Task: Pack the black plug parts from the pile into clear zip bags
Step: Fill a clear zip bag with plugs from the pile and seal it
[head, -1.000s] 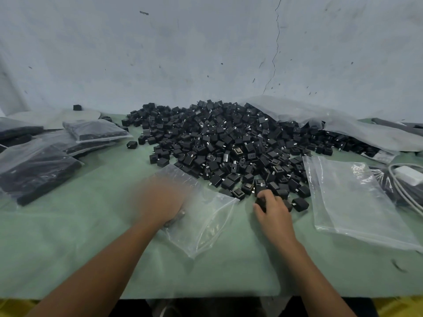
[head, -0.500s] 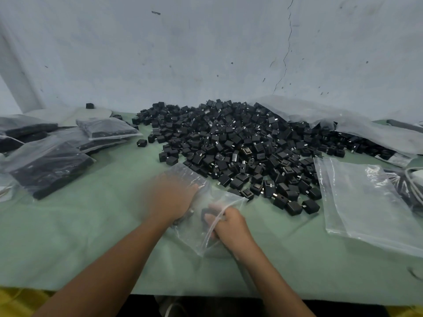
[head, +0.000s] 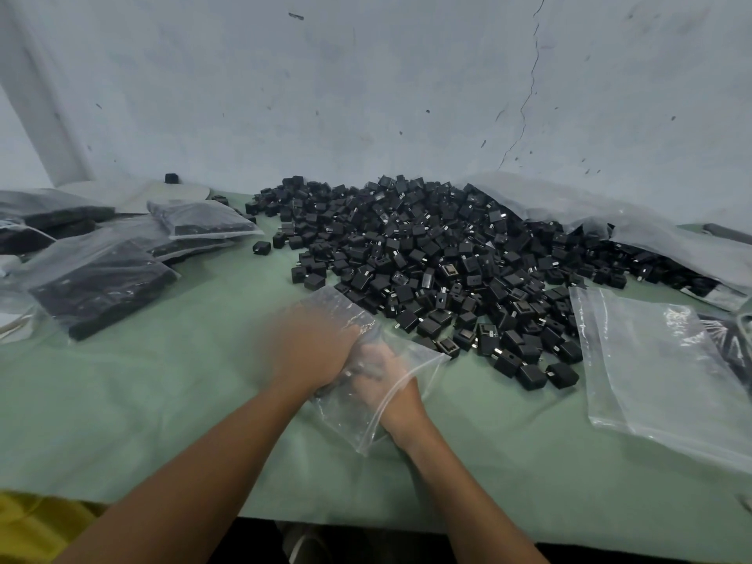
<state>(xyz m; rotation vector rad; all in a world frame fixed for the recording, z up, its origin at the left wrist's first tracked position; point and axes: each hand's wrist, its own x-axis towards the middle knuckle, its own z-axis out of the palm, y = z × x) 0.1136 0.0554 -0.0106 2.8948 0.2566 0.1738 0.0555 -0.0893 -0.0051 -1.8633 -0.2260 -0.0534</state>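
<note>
The step in hand looks like loading: the right hand [head: 384,382] is pushed wrist-deep into the mouth of a clear zip bag [head: 346,421] that lies on the green table cover [head: 162,400], just in front of the near edge of the pile of black plug parts [head: 447,254]. Dark shapes show beside its fingers through the film, but whether they are clenched on parts or released cannot be told. The left hand [head: 309,348] is smeared by motion and seems to grasp the bag's upper side, bunching the plastic under its fingers. To do this well, the left hand should hold the mouth wide and steady rather than crumple it, so the right can go in and out without snagging the zip strip. Parts are best set down deep, towards the closed bottom, and laid flat so the metal pins do not poke the film. The pile is close, which keeps each reach short. Spare empty bags [head: 659,372] wait to the right and filled bags [head: 101,278] lie well apart on the left, so the filled one likely goes there once zipped
</note>
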